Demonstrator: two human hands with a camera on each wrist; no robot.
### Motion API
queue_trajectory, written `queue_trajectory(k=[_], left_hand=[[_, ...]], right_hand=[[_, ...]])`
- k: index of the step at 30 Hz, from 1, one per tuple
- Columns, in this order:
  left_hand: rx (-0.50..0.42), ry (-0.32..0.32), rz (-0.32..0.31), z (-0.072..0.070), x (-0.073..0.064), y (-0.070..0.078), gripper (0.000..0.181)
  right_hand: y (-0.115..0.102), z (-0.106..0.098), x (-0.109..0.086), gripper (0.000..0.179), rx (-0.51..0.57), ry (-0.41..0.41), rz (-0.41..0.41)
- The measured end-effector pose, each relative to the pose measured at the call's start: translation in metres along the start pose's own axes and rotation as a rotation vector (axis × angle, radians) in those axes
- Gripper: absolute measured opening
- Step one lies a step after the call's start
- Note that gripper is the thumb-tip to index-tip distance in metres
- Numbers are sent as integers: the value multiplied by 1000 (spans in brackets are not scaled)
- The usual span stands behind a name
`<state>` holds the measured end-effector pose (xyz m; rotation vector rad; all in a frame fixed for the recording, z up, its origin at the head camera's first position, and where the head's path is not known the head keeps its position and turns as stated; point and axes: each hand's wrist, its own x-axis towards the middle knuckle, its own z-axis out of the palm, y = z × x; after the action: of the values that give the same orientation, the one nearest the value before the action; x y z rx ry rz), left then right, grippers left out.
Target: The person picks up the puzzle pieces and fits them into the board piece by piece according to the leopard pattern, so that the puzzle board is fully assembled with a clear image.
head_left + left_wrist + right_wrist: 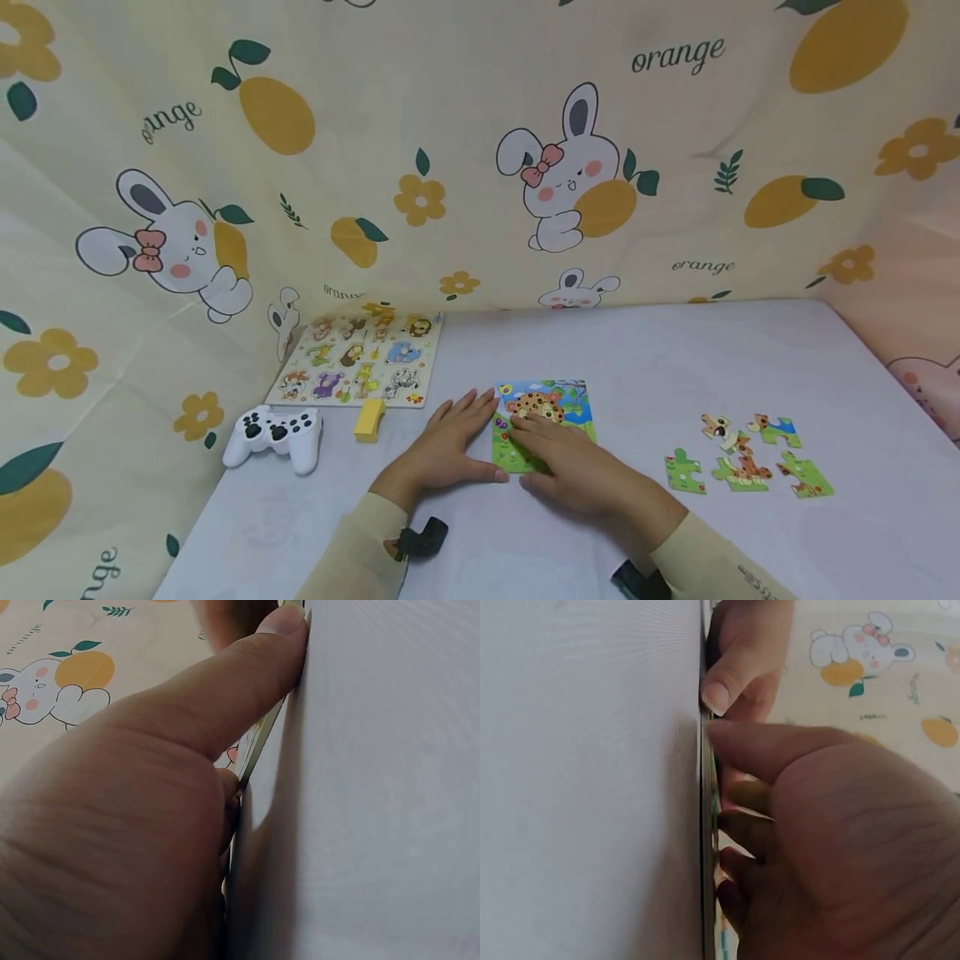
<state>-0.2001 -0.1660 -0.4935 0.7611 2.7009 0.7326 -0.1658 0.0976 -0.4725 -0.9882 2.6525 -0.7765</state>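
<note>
A square animal jigsaw puzzle [546,403], showing a spotted leopard on green and blue, lies flat on the white table. My left hand [450,446] lies along its left edge with fingers extended, the thumb at the lower left corner. My right hand [570,467] rests over the puzzle's lower part, fingertips on the picture, thumb at the near edge; it hides much of the lower right. In the right wrist view the right fingers [742,832] touch the puzzle's surface. The left wrist view shows the left thumb [240,682] at the puzzle's edge.
Several loose jigsaw pieces [742,471] lie to the right. On the left are a white game controller [274,433], a yellow block [369,421] and an animal peg board [360,358]. A printed cloth [465,125] hangs behind the white table [645,358].
</note>
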Motion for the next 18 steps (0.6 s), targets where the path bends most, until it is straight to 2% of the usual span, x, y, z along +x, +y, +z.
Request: queue_trajectory(k=[7,13,18], left_hand=[[-18,1,6,0,0,-1,117],[-18,-3,-8,0,0,-1,118],[-22,-5,-13,0,1,-2,119]], right_hand=[[4,-3,-4,63,254,77,-7],[10,-11,-12,60,376,179,11],[15,-20,-27,52,529,232,-13]])
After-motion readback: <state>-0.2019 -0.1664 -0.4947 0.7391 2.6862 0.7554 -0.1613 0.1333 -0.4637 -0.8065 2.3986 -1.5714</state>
